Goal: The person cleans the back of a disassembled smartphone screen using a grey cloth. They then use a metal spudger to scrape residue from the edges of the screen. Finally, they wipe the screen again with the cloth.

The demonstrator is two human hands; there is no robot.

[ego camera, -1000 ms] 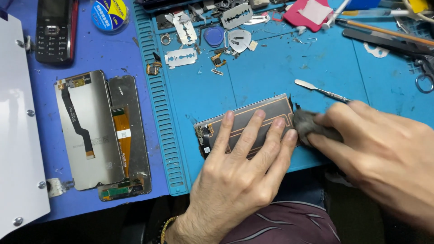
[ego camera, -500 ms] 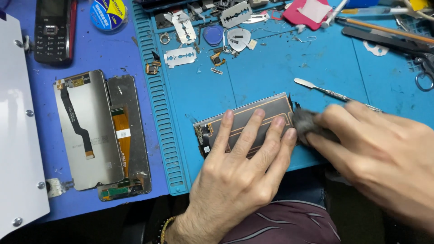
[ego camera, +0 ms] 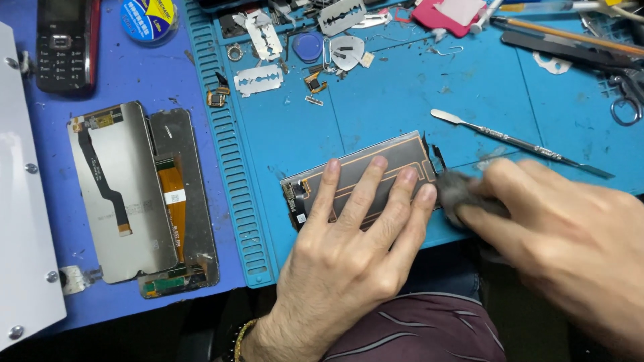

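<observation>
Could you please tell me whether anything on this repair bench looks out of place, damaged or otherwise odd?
Bare razor blades lie loose among small scattered parts at the top of the blue mat, sharp edges exposed. Otherwise the left hand presses the phone panel flat while the right hand rubs a grey wad at its end.

Screens and labels:
- phone screen panel, dark, orange traces, mat's near edge
- two bare display panels, grey and black, table's left
- keypad phone, far-left corner
- round blue-yellow labelled tin beside it
</observation>
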